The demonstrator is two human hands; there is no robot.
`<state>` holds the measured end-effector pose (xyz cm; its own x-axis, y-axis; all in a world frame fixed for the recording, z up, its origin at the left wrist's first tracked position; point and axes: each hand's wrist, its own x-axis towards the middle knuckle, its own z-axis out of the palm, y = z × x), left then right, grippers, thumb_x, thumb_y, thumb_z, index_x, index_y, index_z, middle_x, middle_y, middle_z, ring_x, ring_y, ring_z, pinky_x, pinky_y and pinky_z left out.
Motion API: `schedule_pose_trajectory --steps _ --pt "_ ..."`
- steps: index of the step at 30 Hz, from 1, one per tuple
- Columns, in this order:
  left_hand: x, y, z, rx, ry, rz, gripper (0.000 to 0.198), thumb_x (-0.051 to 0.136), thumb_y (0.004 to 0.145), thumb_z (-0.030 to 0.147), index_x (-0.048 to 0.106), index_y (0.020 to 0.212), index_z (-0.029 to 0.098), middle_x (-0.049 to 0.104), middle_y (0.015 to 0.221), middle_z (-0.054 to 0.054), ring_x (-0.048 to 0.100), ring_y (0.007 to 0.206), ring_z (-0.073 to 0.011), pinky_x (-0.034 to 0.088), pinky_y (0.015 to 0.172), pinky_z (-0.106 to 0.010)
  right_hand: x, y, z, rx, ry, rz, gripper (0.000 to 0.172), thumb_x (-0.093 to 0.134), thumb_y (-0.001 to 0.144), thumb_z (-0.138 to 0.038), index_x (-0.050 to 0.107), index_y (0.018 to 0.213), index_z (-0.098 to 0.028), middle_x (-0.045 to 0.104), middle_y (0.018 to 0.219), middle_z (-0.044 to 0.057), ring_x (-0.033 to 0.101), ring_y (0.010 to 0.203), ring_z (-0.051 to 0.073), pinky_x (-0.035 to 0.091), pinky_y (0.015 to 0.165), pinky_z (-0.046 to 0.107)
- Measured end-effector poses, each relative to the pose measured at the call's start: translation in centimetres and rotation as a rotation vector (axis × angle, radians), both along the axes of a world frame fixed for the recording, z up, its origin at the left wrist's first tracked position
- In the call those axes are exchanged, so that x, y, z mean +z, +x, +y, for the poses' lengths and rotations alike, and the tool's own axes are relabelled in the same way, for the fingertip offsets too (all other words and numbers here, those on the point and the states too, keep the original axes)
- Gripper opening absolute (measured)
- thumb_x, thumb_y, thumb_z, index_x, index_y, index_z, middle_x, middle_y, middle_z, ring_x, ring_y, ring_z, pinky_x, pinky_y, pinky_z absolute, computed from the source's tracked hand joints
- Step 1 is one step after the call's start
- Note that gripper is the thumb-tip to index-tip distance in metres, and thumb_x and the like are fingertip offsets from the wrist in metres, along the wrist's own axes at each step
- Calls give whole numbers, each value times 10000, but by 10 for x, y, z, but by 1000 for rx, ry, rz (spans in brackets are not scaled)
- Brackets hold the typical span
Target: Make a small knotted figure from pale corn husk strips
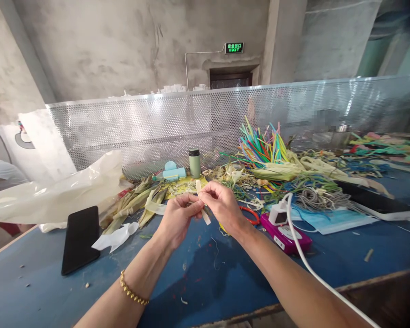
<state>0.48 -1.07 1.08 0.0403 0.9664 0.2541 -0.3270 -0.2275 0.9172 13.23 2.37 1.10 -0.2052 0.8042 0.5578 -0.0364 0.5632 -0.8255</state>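
A narrow, pale cream strip, perhaps corn husk (205, 217), is pinched between my two hands over the blue table (177, 291). My left hand (180, 217) is closed on it with thumb and forefinger. Right beside it, my right hand (222, 205) pinches the same strip, and the fingertips of both hands meet. One end of the strip points up past the fingers and the other hangs below them. Behind my left hand lie dried husks (130, 202). Orange-handled scissors (250, 215) lie partly hidden behind my right wrist.
A black phone (80, 241) lies at left, near a plastic bag (61, 191). A green tumbler (194, 164) stands behind my hands. At right are a purple power box (287, 238) with a white cable (304, 257), a blue mask (338, 221), grey cords (321, 198) and colourful pipe cleaners (264, 146).
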Motion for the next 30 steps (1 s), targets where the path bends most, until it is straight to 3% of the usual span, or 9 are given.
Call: schedule_pose_trajectory --steps 13,16,23,26,30 --pt "-5 1 2 -7 11 3 205 812 585 229 664 652 104 577 572 1 479 504 -78 338 542 -244 -3 0 5 36 -51 7 191 607 772 -300 493 671 -187 467 552 -47 441 482 89 335 449 217" --pt "-7 -2 6 -16 -10 6 208 811 594 234 660 658 107 568 591 4 464 505 -71 327 531 -239 1 3 7 77 -41 -73 205 592 789 -313 497 663 -182 458 555 -43 408 490 86 329 464 221" --pt "-11 -9 11 -114 -46 141 223 819 611 247 667 659 92 541 606 8 423 519 -53 306 526 -224 0 11 22 21 94 -263 296 607 798 -369 480 618 -171 429 573 -43 370 546 89 290 507 229" --pt "-10 -8 10 -143 -36 150 245 796 661 305 684 698 90 535 586 7 429 529 -62 320 541 -225 -1 12 24 4 44 -263 298 601 797 -378 476 617 -176 415 531 -52 359 507 86 272 482 228" --pt "-11 -6 9 -70 -23 115 272 809 646 326 680 687 90 558 599 1 437 506 -60 318 520 -226 -1 11 20 20 -25 -209 307 597 802 -404 462 632 -187 399 493 -65 355 455 82 269 453 225"
